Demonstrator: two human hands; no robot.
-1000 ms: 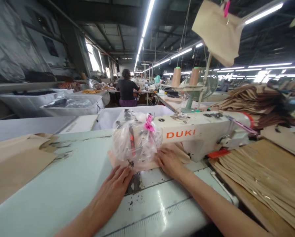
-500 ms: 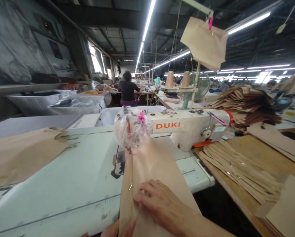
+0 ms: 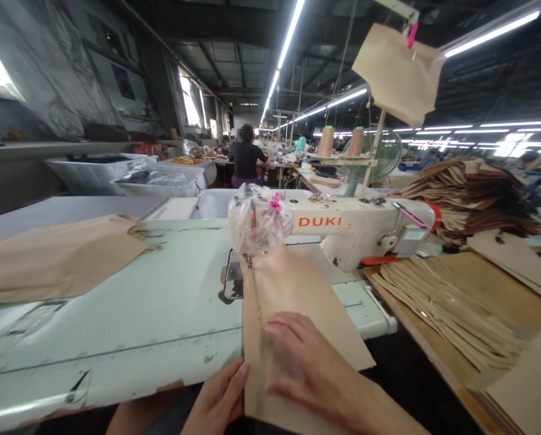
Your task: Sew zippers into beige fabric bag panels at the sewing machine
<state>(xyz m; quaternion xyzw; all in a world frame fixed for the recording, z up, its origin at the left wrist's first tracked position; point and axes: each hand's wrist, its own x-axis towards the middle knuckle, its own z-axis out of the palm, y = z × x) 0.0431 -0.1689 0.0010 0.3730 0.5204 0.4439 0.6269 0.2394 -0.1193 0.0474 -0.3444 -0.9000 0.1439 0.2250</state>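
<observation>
A tan fabric piece (image 3: 307,290) with a zipper along its left side lies under the presser foot (image 3: 249,261) of a white sewing machine (image 3: 318,225). A small metal zipper pull (image 3: 258,313) shows below the foot. My left hand (image 3: 223,393) pinches the fabric's left edge at the table's front, its thumb on top. Slightly blurred, my right hand (image 3: 309,362) rests on the fabric right of the zipper, fingers stretched and apart. Clear plastic (image 3: 259,223) with a pink clip wraps the machine's head.
More tan fabric (image 3: 62,254) lies on the table's left. To the right, a wooden board (image 3: 460,284) carries zipper strips (image 3: 447,314) and fabric pieces. Behind it rises a tall fabric stack (image 3: 479,199). Thread cones (image 3: 327,142) stand behind the machine; a person (image 3: 247,158) sits farther off.
The view has shifted left and down a little. My left hand has come further into sight at the fabric's edge. My right hand's fingers have spread, and the fabric's lower right corner now shows.
</observation>
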